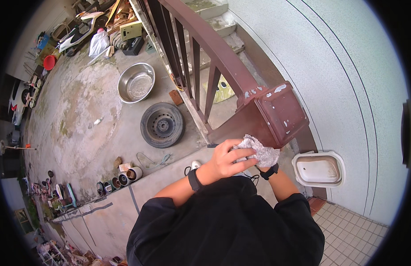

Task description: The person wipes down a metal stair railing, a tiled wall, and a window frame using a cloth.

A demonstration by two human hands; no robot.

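Note:
My left hand (pixel 230 160) has its fingers curled over a crumpled, shiny greyish cloth (pixel 257 151) in front of my chest. Behind the cloth, my right hand (pixel 264 169) is almost wholly hidden, so its fingers do not show. Dark bands sit on both wrists. Just beyond the cloth stands a brown metal railing post (pixel 283 116) with a square cap and chipped paint. From the far picture, the cloth's edge overlaps the post's lower part; whether they touch I cannot tell.
A sloping brown handrail (pixel 210 37) runs up beside concrete steps (pixel 225 26). Left of it lie a wheel with tyre (pixel 163 125), a steel basin (pixel 136 83) and a brick (pixel 175 97). Several pots (pixel 123 179) line a ledge. A white tub (pixel 318 170) is at right.

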